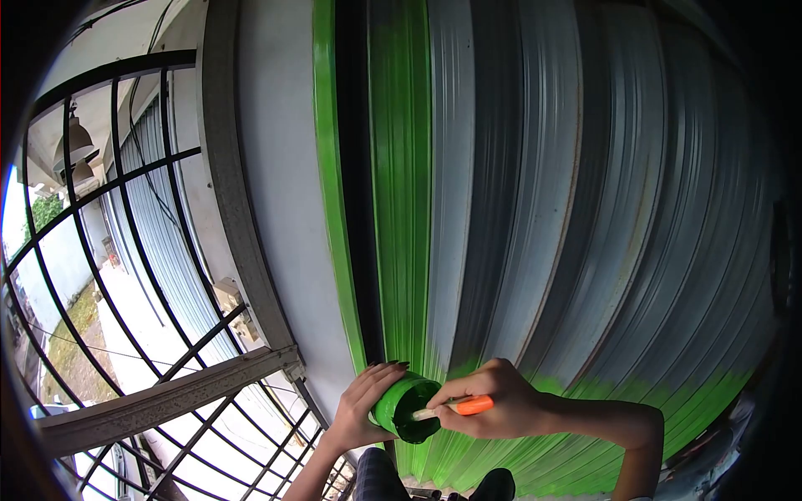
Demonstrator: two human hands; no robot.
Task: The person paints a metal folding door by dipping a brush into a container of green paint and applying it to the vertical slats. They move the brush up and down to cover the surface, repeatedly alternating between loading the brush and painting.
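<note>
My left hand point(363, 407) is wrapped around the side of a green paint can point(391, 402), which tilts so its dark opening faces me. Between the fingers of my right hand point(493, 401) is a paintbrush point(474, 406) with an orange handle end. The brush reaches into the can's mouth, and its bristle tip is hidden or hard to make out against the paint inside. Behind the can stands a grey corrugated metal shutter point(551, 209). Bright green paint covers one vertical strip point(399, 184) on its left and a band along its bottom.
A black metal grille point(125, 188) fills the left side, with a weathered beam point(167, 401) crossing it. A white wall point(288, 184) lies between grille and shutter. My shoe point(494, 484) shows at the bottom. Assorted items lie at the lower right edge.
</note>
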